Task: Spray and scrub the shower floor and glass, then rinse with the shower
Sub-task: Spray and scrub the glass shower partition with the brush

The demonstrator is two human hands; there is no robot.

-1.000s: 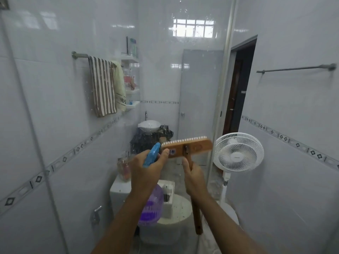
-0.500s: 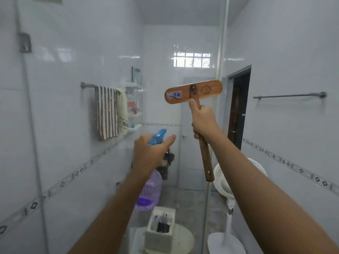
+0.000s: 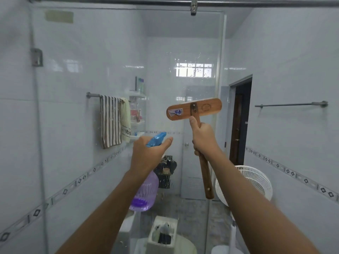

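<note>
White tiled walls close the bathroom on both sides, and the shower glass (image 3: 192, 43) stands across the view, just in front of the person. Small drops sit on the glass high up, in front of the far window, so I judge the spraying of the glass has begun. No foam or scrub marks can be seen, so the scrubbing seems hardly started. The shower floor is out of view and I cannot tell its condition. No water is running, so the rinse is not yet done.

Behind the glass, a white fan (image 3: 253, 182) stands at the right and a striped towel (image 3: 111, 121) hangs at the left.

The right hand (image 3: 203, 136) is clenched around the handle of the wooden brush (image 3: 194, 109), whose head is raised near the glass. The left hand (image 3: 146, 153) grasps the spray bottle (image 3: 145, 193) at its neck, with the blue nozzle pointing to the glass.

A torn sticker (image 3: 175, 112) with blue print is on the brush back, and an oval stamp is beside it. Neither can be read.
</note>
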